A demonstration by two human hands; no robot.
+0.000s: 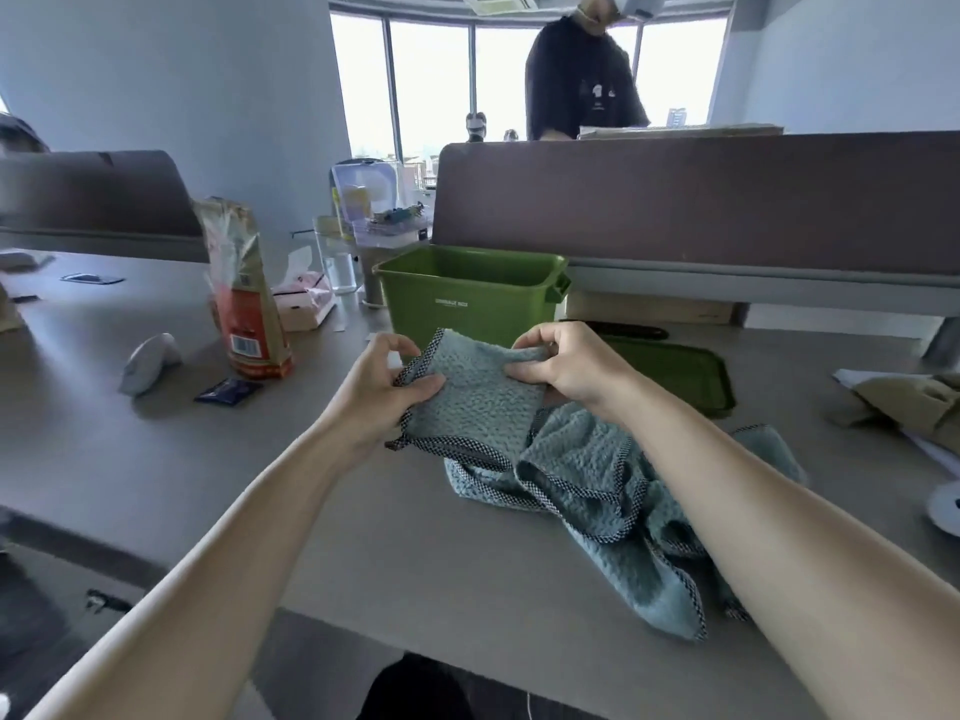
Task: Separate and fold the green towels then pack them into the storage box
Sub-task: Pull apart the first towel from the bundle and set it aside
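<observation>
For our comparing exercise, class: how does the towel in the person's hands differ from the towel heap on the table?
The held towel is folded into a neat, flat rectangle; the towel heap is crumpled and loose. The held towel is gripped by the left hand and the right hand; the towel heap just lies on the table. Both are the same blue-green textured cloth with dark checked edging.

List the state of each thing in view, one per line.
storage box, upright, open.
lid, off, flat on the table.
held towel, folded, lifted.
towel pile, crumpled, unfolded.
left hand, gripping held towel.
right hand, pinching held towel.
</observation>
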